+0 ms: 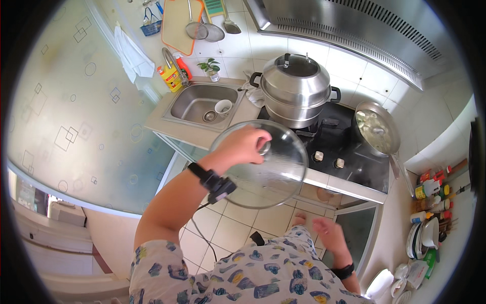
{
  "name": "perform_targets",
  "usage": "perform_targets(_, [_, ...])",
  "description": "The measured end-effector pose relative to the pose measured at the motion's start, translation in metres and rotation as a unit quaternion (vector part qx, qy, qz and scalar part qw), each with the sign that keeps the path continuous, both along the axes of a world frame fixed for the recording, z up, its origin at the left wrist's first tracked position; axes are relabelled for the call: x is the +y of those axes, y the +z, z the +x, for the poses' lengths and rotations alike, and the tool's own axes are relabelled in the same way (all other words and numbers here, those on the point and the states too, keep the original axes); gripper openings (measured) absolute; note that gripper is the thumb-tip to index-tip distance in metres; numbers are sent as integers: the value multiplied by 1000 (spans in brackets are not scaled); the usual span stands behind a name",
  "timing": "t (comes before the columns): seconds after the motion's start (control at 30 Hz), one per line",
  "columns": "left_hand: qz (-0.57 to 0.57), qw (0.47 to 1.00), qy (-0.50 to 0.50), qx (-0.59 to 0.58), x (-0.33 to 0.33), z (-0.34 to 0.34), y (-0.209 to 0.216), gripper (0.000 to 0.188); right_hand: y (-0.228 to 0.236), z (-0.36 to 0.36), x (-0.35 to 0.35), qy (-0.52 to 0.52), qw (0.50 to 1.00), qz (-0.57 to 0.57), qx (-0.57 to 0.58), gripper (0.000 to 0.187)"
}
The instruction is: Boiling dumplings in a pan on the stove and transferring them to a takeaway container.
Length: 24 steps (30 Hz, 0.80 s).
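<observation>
My left hand (243, 144) grips the knob of a round glass lid (276, 177) with a metal rim. The lid is in front of the counter edge, over the floor, and its glass looks wet or fogged. On the right burner sits an uncovered frying pan (374, 129) holding pale pieces of food, its handle pointing toward me. My right hand (331, 234) hangs low by my side, holding nothing, with its fingers loosely apart. A large silver steamer pot (296, 91) with its domed lid on stands on the left burner.
Left of the black gas stove (349, 162) is a steel sink (190, 106) with a white cup (223, 107) inside. Bottles and jars (433, 195) line the right side, with stacked plates (415, 240) nearer. A range hood (349, 30) overhangs the stove.
</observation>
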<state>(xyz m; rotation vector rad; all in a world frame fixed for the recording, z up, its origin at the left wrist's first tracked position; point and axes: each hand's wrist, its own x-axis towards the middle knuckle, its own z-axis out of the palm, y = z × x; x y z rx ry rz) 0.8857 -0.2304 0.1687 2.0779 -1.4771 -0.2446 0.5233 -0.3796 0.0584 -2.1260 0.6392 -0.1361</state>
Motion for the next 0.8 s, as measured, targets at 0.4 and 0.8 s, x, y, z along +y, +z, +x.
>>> perform_targets(0.4, [88,971,222,-33,135,168,-27,51,7,-4,-304,-389,808,-405,181,69])
perform_targets(0.8, [71,950,303,-31,134,337,-17,58,-4,37,-300,-414,812,-401,96,40])
